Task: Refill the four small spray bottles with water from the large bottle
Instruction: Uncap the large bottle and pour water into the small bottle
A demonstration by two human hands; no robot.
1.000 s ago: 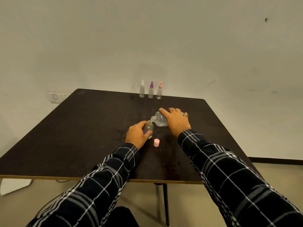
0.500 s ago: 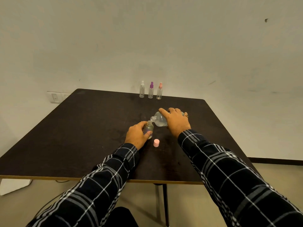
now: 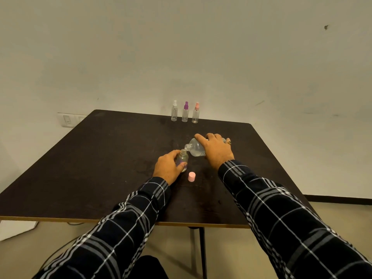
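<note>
Clear large bottle, in the grip of the right hand, lies tipped with its long axis leftward, mouth at the neck of the upright small bottle the left hand holds on the desk.

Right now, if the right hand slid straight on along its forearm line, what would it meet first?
The right hand, carrying the large bottle, crosses bare table, then probably reaches the white-capped spray bottle; depth unclear.

Obscured: the large bottle lies mostly under the right hand. The small open bottle, at its 8 o'clock, is half behind the left hand. Fill levels of the three spray bottles at 12 o'clock are too small to tell.
</note>
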